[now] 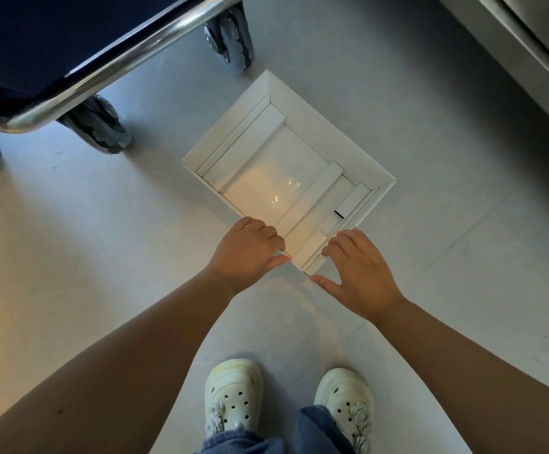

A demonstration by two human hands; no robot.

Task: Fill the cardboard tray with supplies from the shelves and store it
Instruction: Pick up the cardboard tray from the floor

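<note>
The cardboard tray (302,132) lay empty on the floor (430,224) beside a trolley (70,70), both hands (246,253) (360,273) spread open at its near corner (contact uncertain, nothing gripped); judged light but flimsy, best lifted by opposite walls.

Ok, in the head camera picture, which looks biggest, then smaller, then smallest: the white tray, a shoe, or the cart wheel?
1. Cardboard tray, by far the biggest.
2. Left shoe.
3. Cart wheel.
The shoe and wheel look close in size, and the shoe is nearer the camera, so that order is unsure.
</note>
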